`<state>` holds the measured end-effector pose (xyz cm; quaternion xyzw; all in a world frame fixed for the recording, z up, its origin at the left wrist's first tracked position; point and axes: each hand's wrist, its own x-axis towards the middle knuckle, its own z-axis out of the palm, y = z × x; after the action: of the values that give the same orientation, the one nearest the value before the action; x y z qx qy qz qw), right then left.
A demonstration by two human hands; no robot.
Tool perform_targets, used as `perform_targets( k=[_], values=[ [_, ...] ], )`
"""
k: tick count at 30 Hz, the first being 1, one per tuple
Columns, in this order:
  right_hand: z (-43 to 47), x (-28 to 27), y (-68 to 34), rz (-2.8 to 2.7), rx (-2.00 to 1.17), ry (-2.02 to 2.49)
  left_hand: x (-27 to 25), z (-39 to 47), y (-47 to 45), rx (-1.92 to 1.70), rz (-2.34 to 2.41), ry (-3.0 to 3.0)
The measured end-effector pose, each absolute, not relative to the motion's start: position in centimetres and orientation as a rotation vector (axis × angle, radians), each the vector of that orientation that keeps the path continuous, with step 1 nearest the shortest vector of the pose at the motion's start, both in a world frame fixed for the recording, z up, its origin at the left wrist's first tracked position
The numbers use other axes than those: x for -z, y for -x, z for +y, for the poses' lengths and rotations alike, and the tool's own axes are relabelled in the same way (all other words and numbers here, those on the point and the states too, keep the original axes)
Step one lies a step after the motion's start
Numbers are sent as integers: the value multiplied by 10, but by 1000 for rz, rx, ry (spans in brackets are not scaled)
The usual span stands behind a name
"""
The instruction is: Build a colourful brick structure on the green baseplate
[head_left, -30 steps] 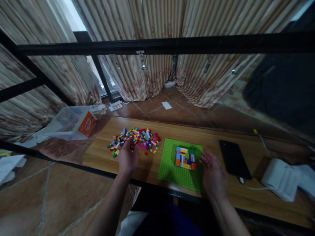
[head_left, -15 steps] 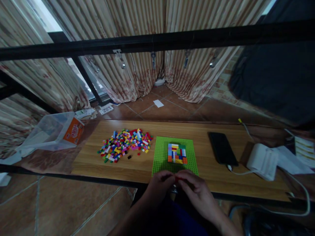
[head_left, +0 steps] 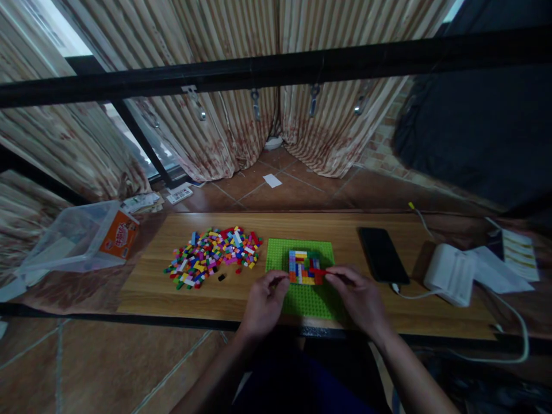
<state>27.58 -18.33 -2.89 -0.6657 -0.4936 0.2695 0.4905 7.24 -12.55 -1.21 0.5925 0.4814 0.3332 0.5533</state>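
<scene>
A green baseplate (head_left: 306, 302) lies on the wooden table, bearing a low multicoloured block of toy bricks (head_left: 304, 269) fitted together. Thumb and forefinger of my right hand (head_left: 356, 293) pinch a red toy brick (head_left: 319, 271) over the right side of that block. At the block's lower left corner is my left hand (head_left: 265, 302), its fingertips pressed together; whether they grip a small piece or just touch the block, I cannot tell. Left of the plate spreads a pile of loose toy bricks (head_left: 211, 256) in many colours.
A black phone (head_left: 382, 256) on a white cable lies right of the plate, near a white box-shaped device (head_left: 452, 276). At the far left stands a clear plastic bin (head_left: 81, 236) with an orange label. A dark rail (head_left: 276, 69) crosses above the table.
Both hands have moved forward from the plate's near edge to the brick block and spread apart. The red brick is now over the block in my right hand. The view has shifted slightly.
</scene>
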Motion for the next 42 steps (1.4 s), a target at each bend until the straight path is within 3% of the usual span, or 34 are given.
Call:
perform_targets(
  k=[6, 14, 27, 35, 42],
  values=[
    [-140, 50, -290, -1243, -625, 1582, 13, -83, -86, -844, 1259, -1807],
    [-131, 62, -291, -1186, -615, 1623, 16, -60, -116, -610, 1247, -2071],
    [-126, 65, -287, -965, -731, 1642, 29, -48, -136, -498, 1200, -1914],
    [-116, 51, -298, -952, -1007, 1640, 27, -45, -138, -500, 1215, -1846],
    [-113, 51, -303, -1024, -999, 1666, 27, -44, -136, -515, 1173, -1834]
  ],
)
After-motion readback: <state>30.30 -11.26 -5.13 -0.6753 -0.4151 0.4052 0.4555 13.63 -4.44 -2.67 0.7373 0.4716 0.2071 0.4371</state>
